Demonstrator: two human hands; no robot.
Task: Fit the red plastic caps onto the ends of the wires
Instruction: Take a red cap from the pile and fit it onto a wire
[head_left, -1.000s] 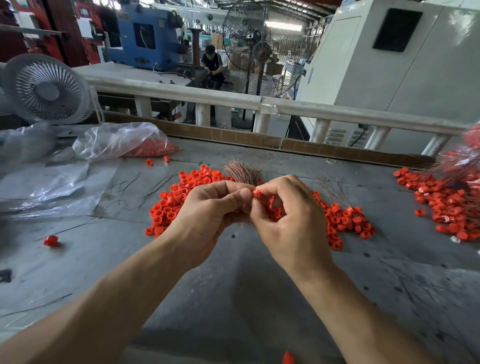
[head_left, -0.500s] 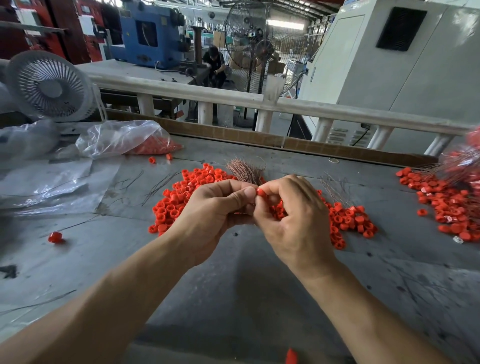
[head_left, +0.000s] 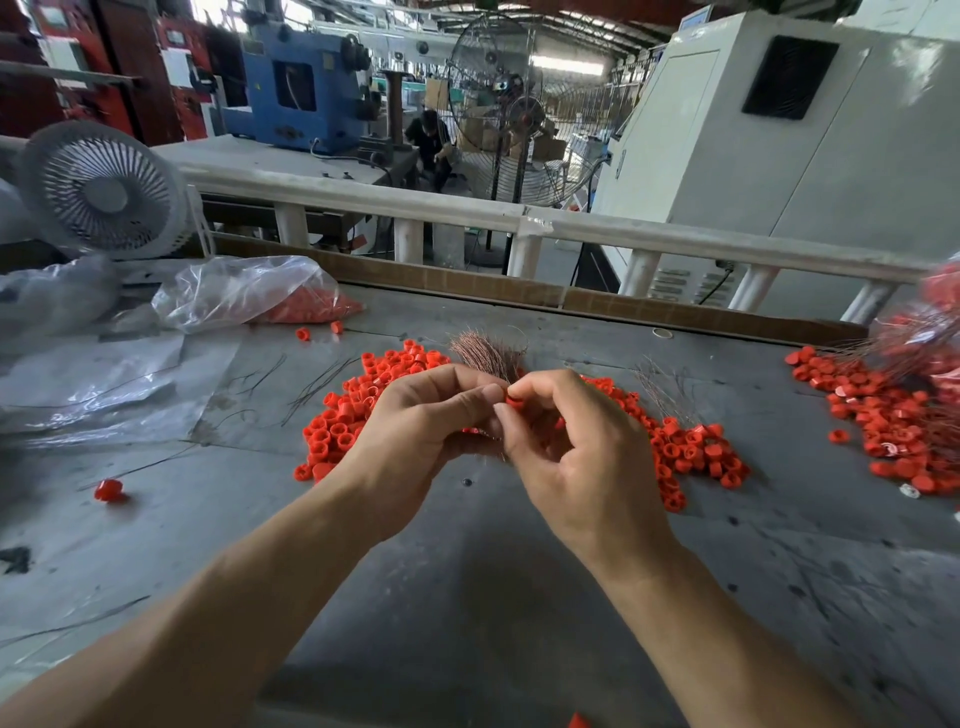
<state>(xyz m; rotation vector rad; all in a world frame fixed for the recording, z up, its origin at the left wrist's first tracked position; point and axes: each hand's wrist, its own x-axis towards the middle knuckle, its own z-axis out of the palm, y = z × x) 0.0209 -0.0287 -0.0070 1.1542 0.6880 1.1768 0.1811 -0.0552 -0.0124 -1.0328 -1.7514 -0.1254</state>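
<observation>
My left hand (head_left: 426, 431) grips a bundle of thin copper-coloured wires (head_left: 488, 356) whose ends fan out above its fingers. My right hand (head_left: 576, 447) pinches one red plastic cap (head_left: 514, 401) between thumb and forefinger, right against my left thumb tip. Both hands meet above a wide pile of loose red caps (head_left: 353, 421) spread on the grey table (head_left: 467, 597). Where the wire meets the cap is hidden by my fingers.
A second heap of red caps (head_left: 893, 421) with capped wires lies at the right edge. A clear plastic bag of caps (head_left: 249, 296) and a small white fan (head_left: 101, 189) stand at the far left. A stray cap (head_left: 109, 490) and loose wires (head_left: 665, 389) lie about.
My hands have stayed together over the pile; the right fingers have shifted slightly on the cap. The view has drifted a little.
</observation>
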